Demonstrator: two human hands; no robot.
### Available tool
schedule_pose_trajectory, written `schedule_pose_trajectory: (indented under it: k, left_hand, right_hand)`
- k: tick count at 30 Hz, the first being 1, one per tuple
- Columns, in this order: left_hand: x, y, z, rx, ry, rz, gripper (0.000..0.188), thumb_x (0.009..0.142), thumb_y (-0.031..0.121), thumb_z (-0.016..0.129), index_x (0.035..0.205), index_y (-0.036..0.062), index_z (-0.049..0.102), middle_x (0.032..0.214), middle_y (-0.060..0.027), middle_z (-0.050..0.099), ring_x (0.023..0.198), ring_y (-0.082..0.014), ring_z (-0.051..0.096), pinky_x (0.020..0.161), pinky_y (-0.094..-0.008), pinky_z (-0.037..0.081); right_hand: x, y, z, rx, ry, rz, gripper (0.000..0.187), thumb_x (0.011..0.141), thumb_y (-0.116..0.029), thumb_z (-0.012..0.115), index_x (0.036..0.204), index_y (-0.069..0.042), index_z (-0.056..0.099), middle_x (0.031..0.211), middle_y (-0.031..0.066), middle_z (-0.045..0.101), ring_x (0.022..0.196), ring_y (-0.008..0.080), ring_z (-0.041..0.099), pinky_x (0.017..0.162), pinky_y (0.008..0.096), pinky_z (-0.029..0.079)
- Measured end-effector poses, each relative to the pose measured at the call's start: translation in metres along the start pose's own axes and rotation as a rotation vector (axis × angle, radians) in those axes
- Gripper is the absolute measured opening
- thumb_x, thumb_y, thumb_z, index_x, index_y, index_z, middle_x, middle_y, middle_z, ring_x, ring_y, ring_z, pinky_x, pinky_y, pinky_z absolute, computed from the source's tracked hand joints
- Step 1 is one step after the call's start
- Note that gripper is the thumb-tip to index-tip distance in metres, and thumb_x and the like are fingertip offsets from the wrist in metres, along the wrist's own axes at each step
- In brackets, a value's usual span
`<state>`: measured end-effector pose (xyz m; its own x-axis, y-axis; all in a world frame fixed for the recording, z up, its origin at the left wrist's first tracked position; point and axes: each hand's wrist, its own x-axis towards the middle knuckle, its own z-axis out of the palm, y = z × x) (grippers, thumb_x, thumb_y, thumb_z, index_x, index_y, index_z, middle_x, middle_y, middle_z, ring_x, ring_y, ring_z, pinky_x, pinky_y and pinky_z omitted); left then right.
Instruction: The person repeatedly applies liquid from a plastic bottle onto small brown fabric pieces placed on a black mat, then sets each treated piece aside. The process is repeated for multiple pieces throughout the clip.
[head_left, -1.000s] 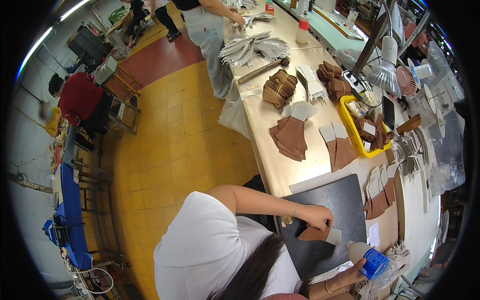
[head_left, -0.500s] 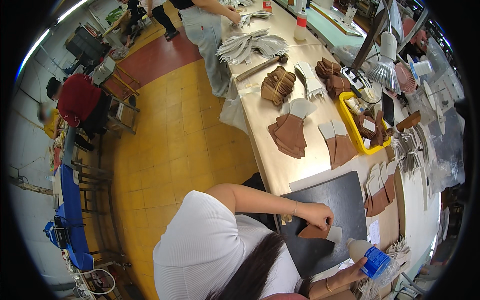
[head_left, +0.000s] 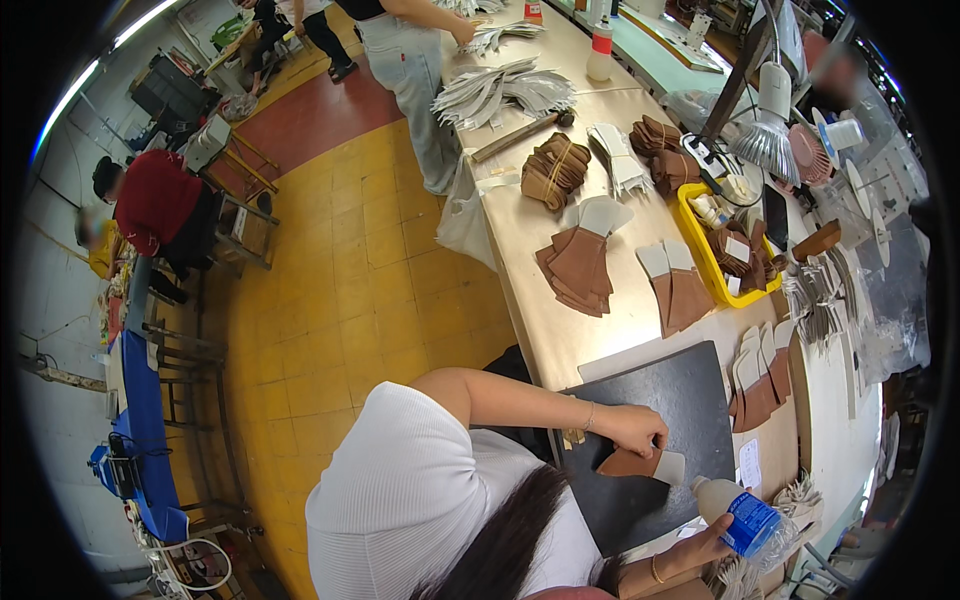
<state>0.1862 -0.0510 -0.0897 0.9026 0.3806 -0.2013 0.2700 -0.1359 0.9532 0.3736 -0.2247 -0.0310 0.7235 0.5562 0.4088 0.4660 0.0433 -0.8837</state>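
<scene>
In the head view, the left hand (head_left: 637, 432) is down on a brown leather-like piece (head_left: 625, 465) with a pale end, lying on the black mat (head_left: 690, 395) at the near part of the counter (head_left: 625, 330). Fingers bunched there; whether that grip pinches or merely presses, I cannot tell. Over to the right: the right hand (head_left: 714, 540) has its grip wrapped round a blue-labelled plastic bottle (head_left: 740, 517), tilted, neck just beside that pale end! Farther off, a fan of brown pieces (head_left: 578, 270) lies left of a yellow basket (head_left: 708, 265). The danger? A hard squeeze or steeper tilt could spill the bottle's contents onto the mat, and a light left press could let the piece skid.
</scene>
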Motion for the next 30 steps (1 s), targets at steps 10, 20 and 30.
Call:
schedule_pose_trajectory:
  k: [10, 20, 30]
  left_hand:
    - [0.002, -0.008, 0.001, 0.004, 0.018, -0.005, 0.031, 0.074, 0.016, 0.068, 0.102, 0.0043, 0.066, 0.074, -0.0103, 0.066, 0.069, -0.0238, 0.064, 0.063, -0.0365, 0.048]
    - [-0.012, 0.001, -0.009, 0.027, 0.057, 0.083, 0.039, 0.077, 0.029, 0.070, 0.106, 0.0037, 0.065, 0.085, -0.0147, 0.069, 0.078, -0.0274, 0.067, 0.068, -0.0364, 0.051]
    - [-0.010, 0.016, -0.005, 0.118, 0.055, -0.014, 0.031, 0.077, 0.014, 0.069, 0.105, 0.0019, 0.065, 0.069, -0.0117, 0.062, 0.065, -0.0256, 0.062, 0.063, -0.0351, 0.048]
  right_hand:
    - [0.001, 0.013, -0.004, 0.023, -0.008, 0.001, 0.059, 0.088, -0.033, 0.067, 0.129, 0.003, 0.043, 0.127, 0.0208, 0.053, 0.111, 0.0294, 0.055, 0.099, 0.0423, 0.043]
    - [-0.017, 0.009, -0.018, -0.310, 0.061, 0.232, 0.050, 0.087, -0.028, 0.069, 0.122, 0.004, 0.052, 0.114, 0.0191, 0.063, 0.092, 0.0255, 0.060, 0.086, 0.0355, 0.046]
    - [-0.021, -0.011, 0.047, 0.301, -0.034, 0.130, 0.076, 0.071, -0.025, 0.083, 0.129, 0.001, 0.042, 0.124, 0.0205, 0.057, 0.111, 0.0264, 0.057, 0.096, 0.0383, 0.047]
